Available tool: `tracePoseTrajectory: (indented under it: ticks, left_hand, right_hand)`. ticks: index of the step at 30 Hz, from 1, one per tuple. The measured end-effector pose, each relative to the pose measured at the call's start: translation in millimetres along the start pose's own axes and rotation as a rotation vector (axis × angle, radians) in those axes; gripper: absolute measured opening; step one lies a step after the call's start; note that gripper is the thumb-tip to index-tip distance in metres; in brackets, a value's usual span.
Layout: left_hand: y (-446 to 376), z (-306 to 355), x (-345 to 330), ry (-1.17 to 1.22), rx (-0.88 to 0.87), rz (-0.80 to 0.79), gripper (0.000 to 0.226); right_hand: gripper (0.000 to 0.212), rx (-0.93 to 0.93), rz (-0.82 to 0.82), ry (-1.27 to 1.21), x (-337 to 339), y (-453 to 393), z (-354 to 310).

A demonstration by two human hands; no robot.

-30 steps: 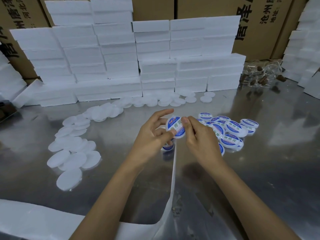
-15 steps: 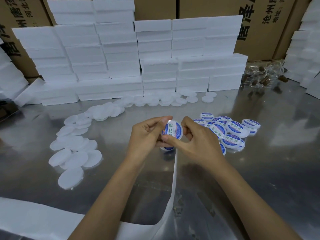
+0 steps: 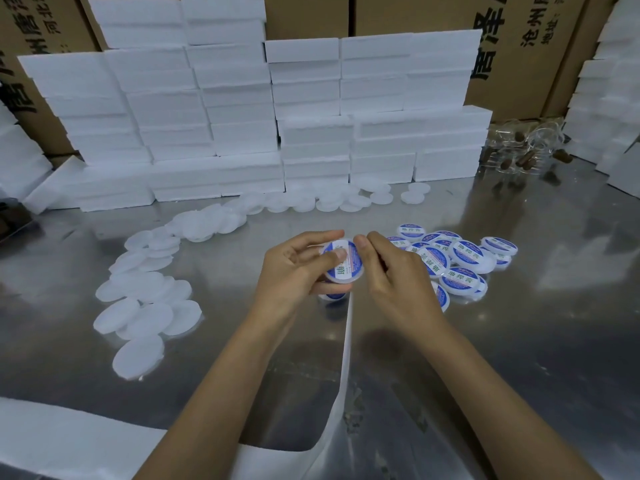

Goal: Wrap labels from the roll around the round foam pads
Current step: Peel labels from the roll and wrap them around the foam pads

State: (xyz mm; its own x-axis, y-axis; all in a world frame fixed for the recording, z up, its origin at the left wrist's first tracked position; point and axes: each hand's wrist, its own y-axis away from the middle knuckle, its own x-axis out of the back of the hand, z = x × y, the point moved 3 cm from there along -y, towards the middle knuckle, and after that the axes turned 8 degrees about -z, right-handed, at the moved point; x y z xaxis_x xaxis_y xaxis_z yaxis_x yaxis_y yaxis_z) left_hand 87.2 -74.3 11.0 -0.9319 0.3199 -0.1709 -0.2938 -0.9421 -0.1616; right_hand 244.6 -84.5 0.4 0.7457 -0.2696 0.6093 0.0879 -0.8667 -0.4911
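Left hand [image 3: 298, 271]: fingers curled round a round foam pad [image 3: 343, 263]; thumb laid across its labelled face; pad held tilted, above the table, between the two hands.
Right hand [image 3: 391, 275]: fingers curled, thumb tip touching the pad's upper right edge; whether the other fingers bear on the rim cannot be told, as the hand hides them.
Held pad: white rim, blue-and-white printed label on the face; lettering partly covered by the left thumb.
Backing strip [image 3: 346, 344]: white strip running from just below the hands toward the near edge; its upper end is hidden behind the left hand; a blue-labelled piece [image 3: 334, 296] shows just under the left hand, detail unclear.
Labelled pads [image 3: 460, 263]: heap just right of the right hand, resting on the table, overlapping one another; blue labels face up on most.
Plain pads [image 3: 149, 306]: white discs lying left of the hands, well apart from them; the trail curves back and along the foot of the block stack.
Foam blocks [image 3: 242, 109]: white rectangular blocks stacked in rows at the far side of the table.
Table [image 3: 519, 341]: reflective metal surface.
Cartons [image 3: 519, 46]: brown boxes with printed characters behind the blocks.
Clear bag [image 3: 526, 150]: far right, holding small brown items; contents not identifiable.
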Motion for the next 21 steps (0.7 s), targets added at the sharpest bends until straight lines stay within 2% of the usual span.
tracePoseTrajectory:
  ticks: [4,8,17,21]
  left_hand:
    - [0.7,0.6,5.2,-0.016,-0.019,0.119,0.015]
    - [0.5,-0.6,4.5,0.002,-0.008,0.158,0.012]
    - [-0.6,-4.8,1.0,0.082,0.06,0.02,0.026]
    - [-0.6,-6.8,-4.3,0.09,0.068,-0.09,0.049]
  right_hand:
    - [0.047,-0.008,-0.091,0.096,-5.1,2.2,-5.0]
    - [0.06,0.017,-0.075,0.196,-5.5,2.4,-3.4]
    - [0.047,-0.048,0.016,0.043,-6.3,-1.4,8.7]
    - [0.047,-0.085,0.028,-0.024,-6.6,-4.7,16.2]
